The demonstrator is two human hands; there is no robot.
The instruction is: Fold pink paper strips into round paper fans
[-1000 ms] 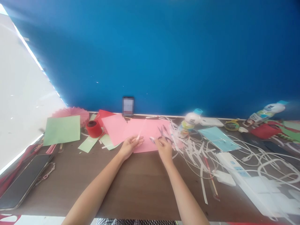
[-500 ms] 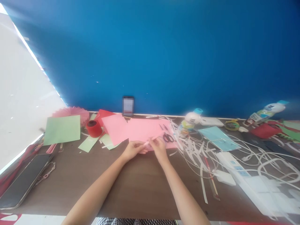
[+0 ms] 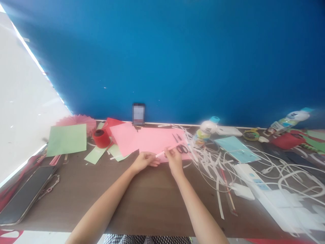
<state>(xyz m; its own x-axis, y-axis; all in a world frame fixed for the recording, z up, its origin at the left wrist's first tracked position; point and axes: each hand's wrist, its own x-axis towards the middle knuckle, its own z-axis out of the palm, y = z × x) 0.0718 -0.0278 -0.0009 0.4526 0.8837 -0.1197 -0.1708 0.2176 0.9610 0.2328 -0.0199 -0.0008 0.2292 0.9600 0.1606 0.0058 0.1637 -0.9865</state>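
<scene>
Between my two hands runs a thin pale pink paper strip [image 3: 160, 154], slanting up to the right. My left hand [image 3: 145, 161] pinches its lower left end. Farther along, my right hand [image 3: 174, 160] has its thumb and fingers closed on the strip, whose free end sticks out past them. Both hands are above the front edge of a pink paper sheet [image 3: 149, 137]. Just beyond my right hand, black-handled scissors [image 3: 182, 149] lie on that sheet.
A red tape roll [image 3: 101, 139] and green paper [image 3: 67, 139] are at left, near a phone [image 3: 26, 195]. White paper strips [image 3: 208, 162], a bottle [image 3: 205, 132], tangled cables and a power strip [image 3: 264, 193] crowd the right. A small phone [image 3: 138, 114] leans on the blue wall.
My right hand has moved slightly right, away from my left. More of the pink strip now shows between and beyond my hands, and the scissors are less covered.
</scene>
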